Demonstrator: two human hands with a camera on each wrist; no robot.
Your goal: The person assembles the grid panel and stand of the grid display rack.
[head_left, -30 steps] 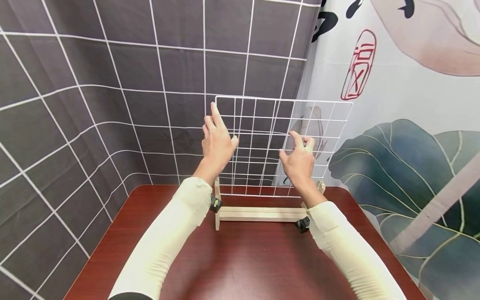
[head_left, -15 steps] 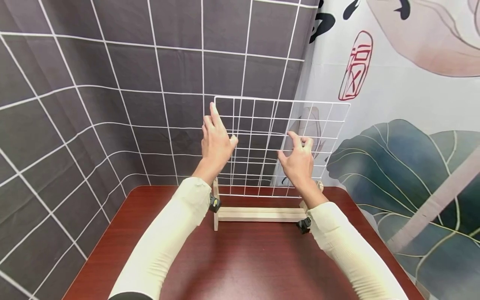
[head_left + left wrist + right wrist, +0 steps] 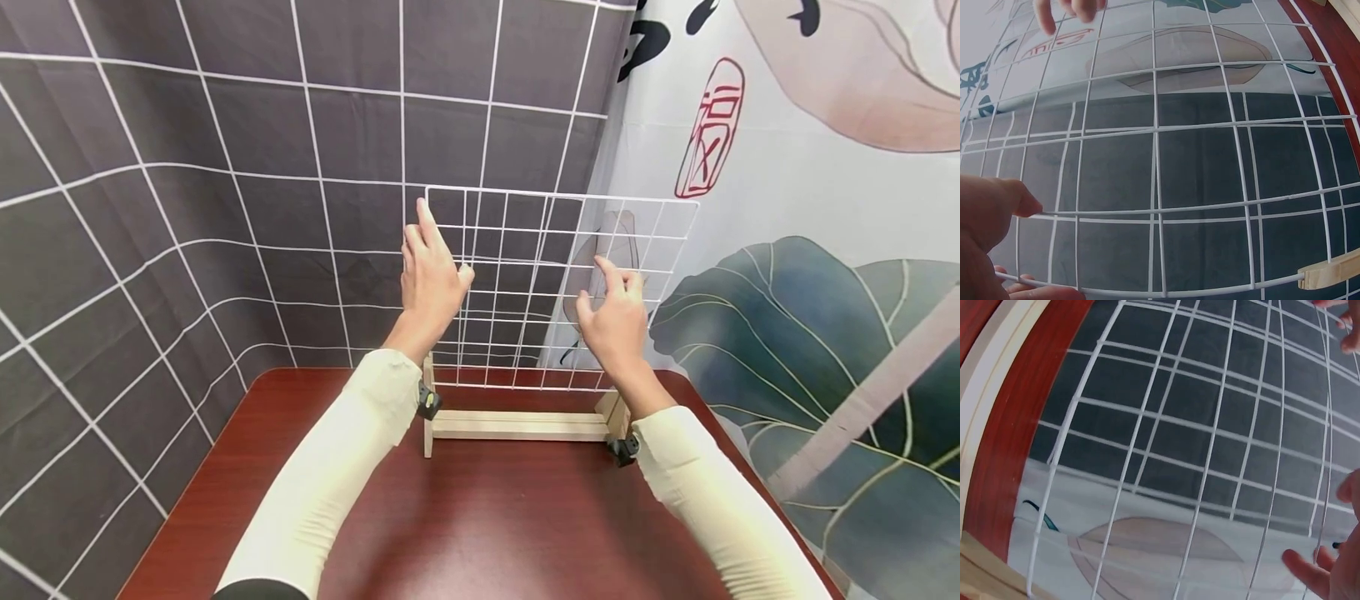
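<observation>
A white wire grid panel (image 3: 562, 196) stands upright above a pale wooden stand (image 3: 517, 425) at the back of the table. My left hand (image 3: 431, 275) grips the panel's left edge. In the left wrist view, its thumb (image 3: 1025, 200) is on the near side and its fingers wrap under the edge wire. One wooden upright (image 3: 1329, 273) meets that edge lower down. My right hand (image 3: 618, 317) is before the panel's right half, thumb and fingers spread apart. The right wrist view shows those fingers (image 3: 1307, 575) near the wires, with nothing pinched between them.
The reddish-brown table (image 3: 480, 517) extends toward me under both forearms. Behind it hangs a dark grey curtain (image 3: 337, 133) with white lines, and at the right a white curtain (image 3: 810, 208) printed with leaves. Black wrist cameras (image 3: 429, 402) are strapped on.
My right hand has shifted right along the panel, showing more of the stand's right upright. The left hand keeps its grip on the left edge, and the panel stands nearly the same.
</observation>
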